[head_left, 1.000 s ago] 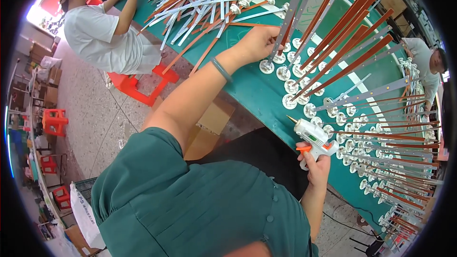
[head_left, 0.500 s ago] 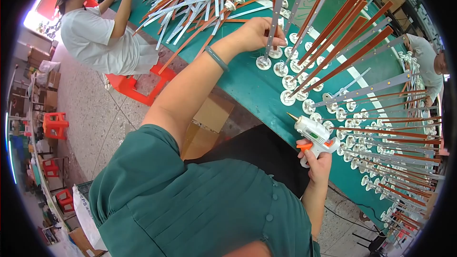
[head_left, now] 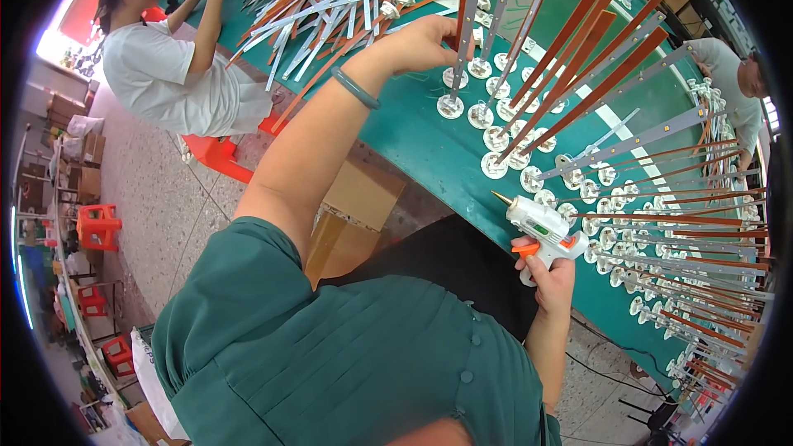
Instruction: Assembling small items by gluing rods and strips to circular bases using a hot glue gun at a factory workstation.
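My right hand (head_left: 548, 274) is wrapped round the grip of a white hot glue gun (head_left: 537, 221) with an orange trigger. Its brass nozzle points up and left over the green table. My left hand (head_left: 425, 43) reaches to the far side, its fingers closed round the lower part of an upright LED strip (head_left: 462, 2). A grey LED strip in front partly covers the fingertips. Below that hand stand round white bases (head_left: 450, 106), with wires lying on them. More brown and grey strips (head_left: 578, 58) rise from bases just to the right.
Loose strips (head_left: 330, 16) lie piled at the table's far left. Rows of strips on white bases (head_left: 661, 239) fill the right side. One person (head_left: 165, 58) works at the far left, another (head_left: 727, 83) at the far right. A cardboard box (head_left: 359, 194) stands below the table edge.
My left hand has moved a little left and away from me among the strips. The glue gun stays in my right hand, shifted only slightly. The view has tilted slightly.
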The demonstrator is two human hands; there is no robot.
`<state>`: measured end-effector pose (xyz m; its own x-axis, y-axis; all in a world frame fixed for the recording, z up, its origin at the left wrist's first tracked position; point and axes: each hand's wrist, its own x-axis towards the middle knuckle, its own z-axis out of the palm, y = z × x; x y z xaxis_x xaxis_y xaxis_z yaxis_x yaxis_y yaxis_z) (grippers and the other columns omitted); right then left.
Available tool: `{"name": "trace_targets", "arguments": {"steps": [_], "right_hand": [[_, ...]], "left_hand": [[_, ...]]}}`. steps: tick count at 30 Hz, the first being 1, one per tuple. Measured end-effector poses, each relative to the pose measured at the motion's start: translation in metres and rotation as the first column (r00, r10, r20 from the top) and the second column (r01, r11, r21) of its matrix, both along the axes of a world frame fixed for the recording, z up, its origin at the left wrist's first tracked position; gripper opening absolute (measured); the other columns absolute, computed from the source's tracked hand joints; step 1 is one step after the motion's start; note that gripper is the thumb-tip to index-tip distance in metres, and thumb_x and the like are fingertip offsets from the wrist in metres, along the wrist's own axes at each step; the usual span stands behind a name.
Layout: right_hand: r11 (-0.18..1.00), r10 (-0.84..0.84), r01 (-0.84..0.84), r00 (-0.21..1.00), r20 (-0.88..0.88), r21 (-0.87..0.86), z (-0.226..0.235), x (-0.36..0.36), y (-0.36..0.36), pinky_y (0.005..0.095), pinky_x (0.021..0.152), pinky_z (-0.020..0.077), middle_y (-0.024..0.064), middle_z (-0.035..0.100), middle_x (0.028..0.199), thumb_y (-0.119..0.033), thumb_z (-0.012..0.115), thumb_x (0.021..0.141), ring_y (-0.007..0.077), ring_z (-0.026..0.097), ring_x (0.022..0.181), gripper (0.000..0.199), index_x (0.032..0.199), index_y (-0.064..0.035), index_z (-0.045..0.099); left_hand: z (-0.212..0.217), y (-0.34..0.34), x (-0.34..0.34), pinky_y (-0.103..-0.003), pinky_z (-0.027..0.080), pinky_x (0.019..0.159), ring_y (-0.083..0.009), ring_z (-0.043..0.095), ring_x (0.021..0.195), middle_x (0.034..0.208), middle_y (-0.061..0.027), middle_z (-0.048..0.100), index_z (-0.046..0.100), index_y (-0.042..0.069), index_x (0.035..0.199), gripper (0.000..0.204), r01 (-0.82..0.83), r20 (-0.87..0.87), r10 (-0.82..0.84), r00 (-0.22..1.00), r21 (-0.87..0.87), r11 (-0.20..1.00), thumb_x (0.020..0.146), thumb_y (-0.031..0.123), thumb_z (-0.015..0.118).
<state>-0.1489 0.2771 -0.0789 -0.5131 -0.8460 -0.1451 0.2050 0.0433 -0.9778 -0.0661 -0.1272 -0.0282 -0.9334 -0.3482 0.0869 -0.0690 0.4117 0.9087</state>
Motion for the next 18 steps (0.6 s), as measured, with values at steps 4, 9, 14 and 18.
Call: {"name": "trace_targets", "arguments": {"steps": [4,9,14,18], "right_hand": [[1.000,-0.009,0.009,1.000,0.002,0.005,0.001,0.000,0.000,0.0270,0.065,0.0505,0.0188,0.068,0.104,-0.006,0.065,0.081,0.0163,0.062,0.071,0.043,0.120,0.0061,0.055],[1.000,-0.003,0.003,1.000,0.002,0.016,0.002,0.000,0.000,0.0266,0.064,0.0504,0.0187,0.068,0.104,-0.006,0.065,0.080,0.0163,0.063,0.072,0.043,0.120,0.0063,0.055],[1.000,0.004,-0.004,1.000,0.009,0.011,0.002,0.000,0.001,0.0267,0.065,0.0504,0.0186,0.068,0.104,-0.005,0.065,0.081,0.0165,0.063,0.072,0.043,0.120,0.0063,0.055],[1.000,-0.003,0.003,1.000,0.017,-0.017,0.001,0.000,0.001,0.0267,0.065,0.0503,0.0183,0.068,0.104,-0.005,0.065,0.081,0.0166,0.063,0.073,0.042,0.120,0.0066,0.055]], "left_hand": [[0.008,0.005,0.002,-0.028,0.051,0.079,-0.0124,0.062,0.088,0.088,-0.0013,0.063,0.064,0.005,0.093,0.012,-0.024,0.042,0.027,0.999,-0.084,0.996,0.083,0.002,0.069],[0.003,0.006,0.001,-0.029,0.051,0.081,-0.0134,0.063,0.090,0.088,-0.0024,0.063,0.063,0.009,0.114,0.029,-0.141,-0.050,0.134,0.990,-0.195,0.971,0.085,0.004,0.069],[-0.001,0.005,0.000,-0.031,0.053,0.085,-0.0150,0.065,0.093,0.089,-0.0034,0.064,0.057,0.011,0.126,0.042,-0.183,-0.090,0.168,0.982,-0.211,0.960,0.087,0.000,0.065],[0.000,0.011,0.000,-0.031,0.054,0.085,-0.0153,0.066,0.093,0.091,-0.0037,0.065,0.057,0.012,0.126,0.042,-0.229,-0.131,0.206,0.970,-0.196,0.954,0.086,-0.002,0.066]]}}
